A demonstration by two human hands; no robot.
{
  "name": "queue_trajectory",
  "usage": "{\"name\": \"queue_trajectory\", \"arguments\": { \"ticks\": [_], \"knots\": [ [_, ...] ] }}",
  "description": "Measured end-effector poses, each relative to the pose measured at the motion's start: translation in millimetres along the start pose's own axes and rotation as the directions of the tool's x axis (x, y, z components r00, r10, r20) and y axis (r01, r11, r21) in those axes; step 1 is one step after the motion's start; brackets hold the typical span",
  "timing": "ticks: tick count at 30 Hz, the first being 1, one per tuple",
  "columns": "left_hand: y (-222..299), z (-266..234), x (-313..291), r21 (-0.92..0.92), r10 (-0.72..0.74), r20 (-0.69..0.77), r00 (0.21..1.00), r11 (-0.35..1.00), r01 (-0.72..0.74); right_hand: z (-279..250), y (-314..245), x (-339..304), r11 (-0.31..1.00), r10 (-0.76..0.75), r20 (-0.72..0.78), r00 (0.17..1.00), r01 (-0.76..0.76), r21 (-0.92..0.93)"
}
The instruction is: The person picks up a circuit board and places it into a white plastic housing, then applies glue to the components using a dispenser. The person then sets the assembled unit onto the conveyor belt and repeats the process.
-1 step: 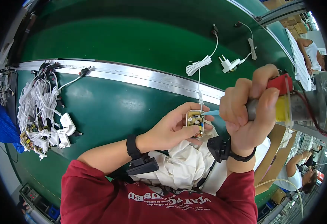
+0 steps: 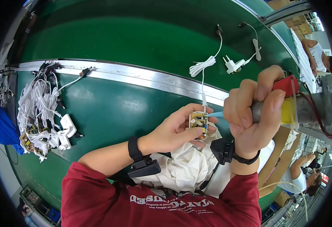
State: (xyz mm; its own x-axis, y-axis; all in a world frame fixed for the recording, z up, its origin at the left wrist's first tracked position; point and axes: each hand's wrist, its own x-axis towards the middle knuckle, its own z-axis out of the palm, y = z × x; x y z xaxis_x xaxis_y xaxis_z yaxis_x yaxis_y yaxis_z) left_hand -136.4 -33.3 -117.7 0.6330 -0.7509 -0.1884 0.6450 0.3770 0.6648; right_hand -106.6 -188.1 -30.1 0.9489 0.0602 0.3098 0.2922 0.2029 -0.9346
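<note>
My left hand [image 2: 168,130] is closed around an open power adapter [image 2: 198,124], its thumb over the near end of the exposed circuit board. A white cord [image 2: 202,89] runs from the adapter's far end to a coiled bundle [image 2: 203,67] beyond the metal rail. In my right hand [image 2: 251,111] is a thick grey cylindrical dispensing tool [image 2: 308,112] with a yellow band and a red part. Its tapered blue nozzle [image 2: 216,114] points left, the tip at the board's far right corner. Whether the tip touches the board I cannot tell.
At left lies a tangled pile of white cords [image 2: 39,96] with adapter pieces [image 2: 67,126]. A metal rail [image 2: 135,76] crosses the green bench. Beyond it sits another corded plug [image 2: 233,66]. White cloth [image 2: 187,166] covers my lap; a cardboard box [image 2: 277,162] stands right. Two people work farther right.
</note>
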Motion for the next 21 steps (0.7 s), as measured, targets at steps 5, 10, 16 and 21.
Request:
{"name": "queue_trajectory", "arguments": {
  "ticks": [5,10,16,21],
  "knots": [
    [-2.4,-2.6,-2.0,-0.019,0.003,-0.005,1.000,1.000,-0.003,0.4,1.0,0.4,1.000,-0.013,0.024,1.000,0.013,0.005],
    [-1.5,-0.9,-3.8,-0.019,0.000,-0.009,1.000,1.000,0.000,2.3,-7.9,3.1,0.994,0.026,0.054,0.998,-0.020,-0.110],
    [3.6,-7.1,-5.4,-0.088,0.019,-0.122,0.992,0.996,-0.030,12.1,-6.3,-6.3,0.983,0.042,0.028,0.999,-0.047,0.176],
    [7.3,-8.0,-5.4,-0.143,0.061,-0.139,0.988,0.986,-0.081,13.2,-4.9,-8.2,0.980,0.006,0.121,0.993,-0.030,0.198]
  ]
}}
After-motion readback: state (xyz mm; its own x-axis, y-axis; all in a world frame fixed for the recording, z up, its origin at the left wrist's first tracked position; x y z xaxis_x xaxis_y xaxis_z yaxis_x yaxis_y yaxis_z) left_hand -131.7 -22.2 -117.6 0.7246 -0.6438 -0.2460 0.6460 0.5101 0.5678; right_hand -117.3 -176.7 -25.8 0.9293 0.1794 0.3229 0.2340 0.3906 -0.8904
